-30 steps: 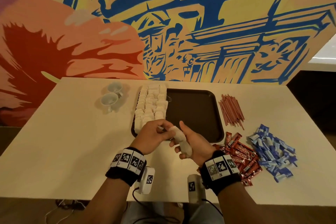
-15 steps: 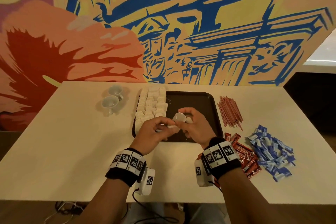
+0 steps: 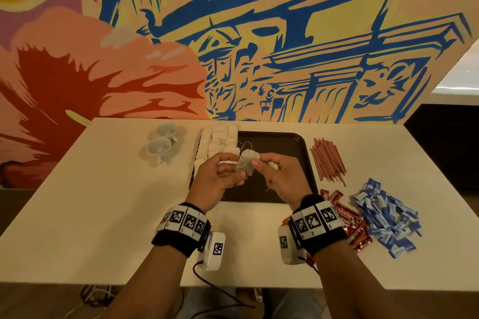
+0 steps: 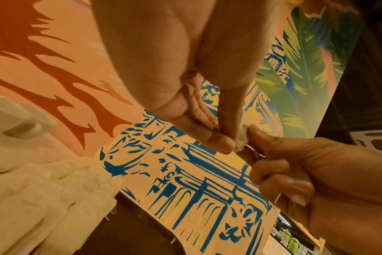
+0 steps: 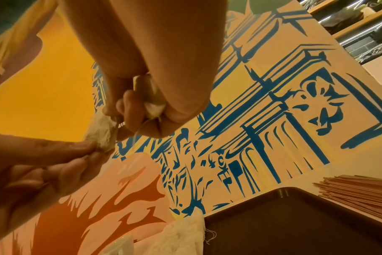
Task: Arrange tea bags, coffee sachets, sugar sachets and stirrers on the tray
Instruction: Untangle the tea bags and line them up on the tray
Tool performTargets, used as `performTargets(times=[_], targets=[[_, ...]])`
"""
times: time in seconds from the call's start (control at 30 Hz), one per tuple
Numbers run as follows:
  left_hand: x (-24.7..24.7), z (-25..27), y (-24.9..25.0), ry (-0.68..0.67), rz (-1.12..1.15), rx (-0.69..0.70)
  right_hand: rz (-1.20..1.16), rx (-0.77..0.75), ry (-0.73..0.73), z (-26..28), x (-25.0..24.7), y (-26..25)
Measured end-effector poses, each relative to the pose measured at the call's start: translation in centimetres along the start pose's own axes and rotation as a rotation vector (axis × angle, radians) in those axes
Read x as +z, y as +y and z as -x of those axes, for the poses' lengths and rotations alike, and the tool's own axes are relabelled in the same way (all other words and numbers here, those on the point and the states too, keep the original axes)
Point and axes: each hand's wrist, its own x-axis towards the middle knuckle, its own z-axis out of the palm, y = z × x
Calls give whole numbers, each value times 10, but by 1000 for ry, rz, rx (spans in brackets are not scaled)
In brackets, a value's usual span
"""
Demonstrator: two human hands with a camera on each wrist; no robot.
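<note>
Tea bag point(image 3: 247, 163) held up over the tray point(image 3: 285, 160), pinched between both hands, its string looping loose above it. Left hand point(image 3: 220, 173) pinches the bag's left edge with thumb and fingers; right hand point(image 3: 280, 176) pinches the right edge with thumb and forefinger, other fingers curled round more white bags point(image 5: 151, 96) in the palm. A second ago the hands were low at the near counter edge; they have since moved forward over the tray and are now drawing one bag apart from the handful. That reads as the singling-out step before placing: next move is likely laying this bag at the near end of the rows.

Tea bag rows point(image 3: 219, 145) already fill the tray's left strip; rest of the tray is bare dark surface. Stirrers point(image 3: 327, 160) lie in a bundle on the counter point(image 3: 103, 202) just right of the tray. Coffee sachets point(image 3: 350, 223) and blue sugar sachets point(image 3: 386, 217) are heaped on the counter near the right wrist, none on the tray yet. Two cups point(image 3: 162, 144) stand left of the tray. Task looks early: only tea bags under way. Strings may tangle.
</note>
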Motion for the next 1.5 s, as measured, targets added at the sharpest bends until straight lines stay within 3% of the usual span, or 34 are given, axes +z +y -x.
performTargets(times=[0.3, 0.57, 0.7, 0.9, 1.03, 1.23, 1.37, 1.5], targets=[[4, 0, 1, -40, 29, -10, 72, -12, -79, 3, 0, 0], [-5, -6, 18, -75, -264, 88, 367, -9, -147, -3, -1, 10], [-6, -14, 21, -70, -389, 136, 338, -4, -150, -4, 1, 11], [-17, -18, 24, -116, -477, 71, 191, -35, -52, 0, 2, 12], [-20, -21, 24, -43, -448, 73, 204, 5, -160, 0, 1, 16], [-20, -25, 25, -89, -380, 38, 317, 40, -168, -8, 3, 22], [-21, -28, 22, -128, -408, 43, 246, 55, -253, -11, 7, 22], [-24, -37, 19, -159, -465, 55, 231, 78, -233, -16, 12, 29]])
